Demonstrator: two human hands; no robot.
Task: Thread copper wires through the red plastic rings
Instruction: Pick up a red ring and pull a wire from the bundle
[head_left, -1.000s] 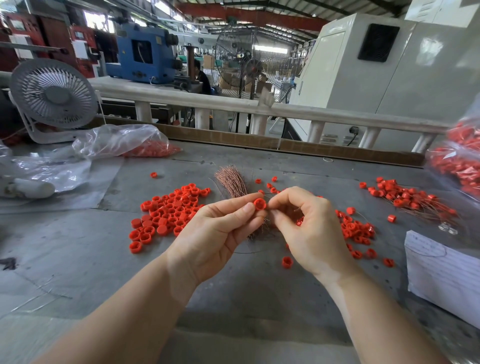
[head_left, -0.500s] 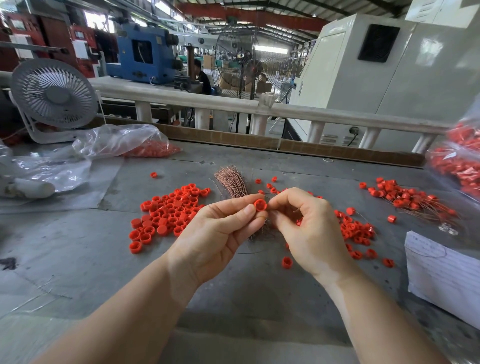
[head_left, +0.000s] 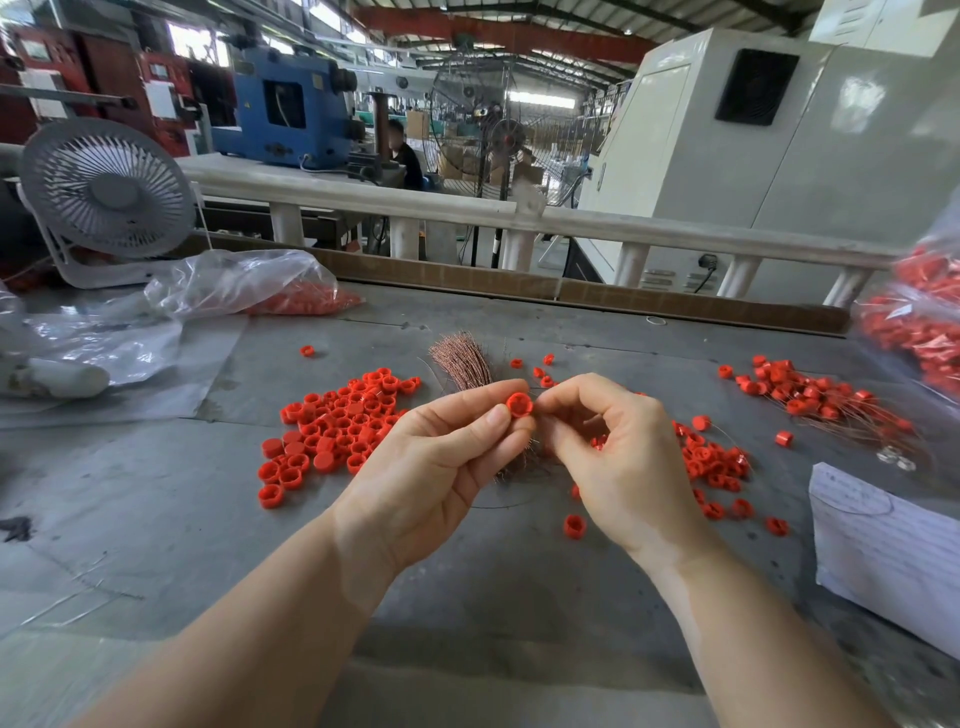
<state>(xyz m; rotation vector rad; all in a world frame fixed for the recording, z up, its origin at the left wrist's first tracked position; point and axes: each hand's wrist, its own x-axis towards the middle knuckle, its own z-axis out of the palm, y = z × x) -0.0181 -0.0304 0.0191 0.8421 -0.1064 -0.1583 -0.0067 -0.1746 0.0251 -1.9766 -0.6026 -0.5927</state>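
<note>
Grey bench (head_left: 156, 519), white railing (head_left: 649, 228) behind

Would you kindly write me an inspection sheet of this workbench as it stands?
Surface: grey table, scuffed.
Job's things: red ring pinched by left hand; copper wire bundle; loose ring pile; threaded rings far right.
Clutter: plastic bags, paper sheet.
Grippers: right hand fingers curled at the ring; wire there too fine to see.
Cables: plug lead on the grey cabinet.
Surroundings: desk fan, white railing, blue machine.
</note>
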